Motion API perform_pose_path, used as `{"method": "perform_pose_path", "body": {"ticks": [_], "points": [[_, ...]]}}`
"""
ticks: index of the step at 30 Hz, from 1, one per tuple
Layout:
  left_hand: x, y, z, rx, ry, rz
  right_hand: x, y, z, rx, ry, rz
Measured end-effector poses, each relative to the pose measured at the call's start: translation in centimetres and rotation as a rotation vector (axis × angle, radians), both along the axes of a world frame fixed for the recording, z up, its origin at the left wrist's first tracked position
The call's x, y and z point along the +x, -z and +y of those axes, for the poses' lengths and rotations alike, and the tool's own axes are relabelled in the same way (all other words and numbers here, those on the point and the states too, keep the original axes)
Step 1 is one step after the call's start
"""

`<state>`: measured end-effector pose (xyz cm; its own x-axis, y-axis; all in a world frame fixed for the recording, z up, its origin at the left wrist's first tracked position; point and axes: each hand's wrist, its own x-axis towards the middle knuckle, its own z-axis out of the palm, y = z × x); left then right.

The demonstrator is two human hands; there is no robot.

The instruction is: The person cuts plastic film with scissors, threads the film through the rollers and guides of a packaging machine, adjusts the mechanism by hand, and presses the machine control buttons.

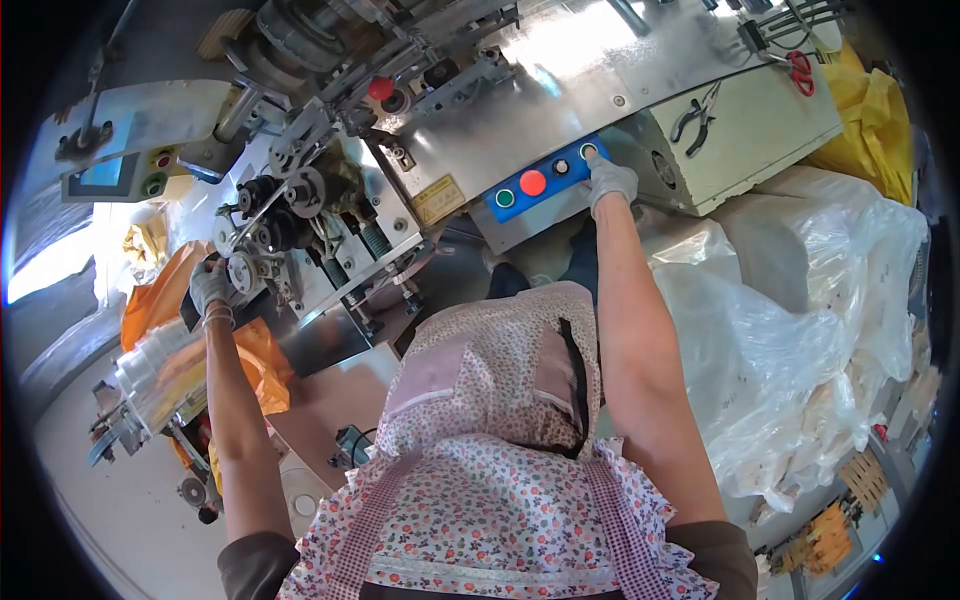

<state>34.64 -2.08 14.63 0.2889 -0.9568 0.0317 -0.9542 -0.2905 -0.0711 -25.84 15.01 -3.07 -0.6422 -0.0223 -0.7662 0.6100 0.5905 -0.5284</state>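
Note:
My right hand [611,183], in a pale glove, reaches to the right end of a blue control panel [548,170]. One finger is stretched onto the end button [588,152]; the hand holds nothing I can see. The panel also carries a red button [532,183], a green button [505,198] and a black knob [561,167]. At the machine's left side, my gloved left hand [209,284] is closed beside a round metal wheel [241,271]. Dark material shows at its fingers, but what they grip is too hidden to make out.
Rollers and shafts [300,195] fill the machine's left part. Pliers [697,122] and red-handled scissors [800,72] lie on a pale green box [745,130]. Clear plastic sheeting [800,330] covers a pile at right. Orange sheet [262,370] hangs at left, near a touchscreen [105,165].

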Motion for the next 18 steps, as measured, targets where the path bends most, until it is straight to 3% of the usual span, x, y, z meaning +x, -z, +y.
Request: {"method": "perform_pose_path", "body": {"ticks": [7, 11, 16, 17, 18], "points": [[0.9, 0.2, -0.1, -0.034, 0.004, -0.024, -0.6, 0.5, 0.5, -0.039, -0.039, -0.052], [1.5, 0.6, 0.7, -0.021, -0.036, 0.012, -1.3, 6.1, 1.3, -0.098, -0.107, 0.049], [2.0, 1.8, 0.6, -0.058, -0.113, 0.033, -0.5, 0.8, 1.2, -0.118, -0.093, 0.055], [2.5, 2.1, 0.4, -0.069, -0.066, 0.010, -0.8, 1.1, 1.6, -0.037, -0.193, 0.036], [2.2, 1.9, 0.6, -0.049, -0.062, 0.019, -1.2, -0.1, 2.4, 0.130, -0.631, 0.260]]}}
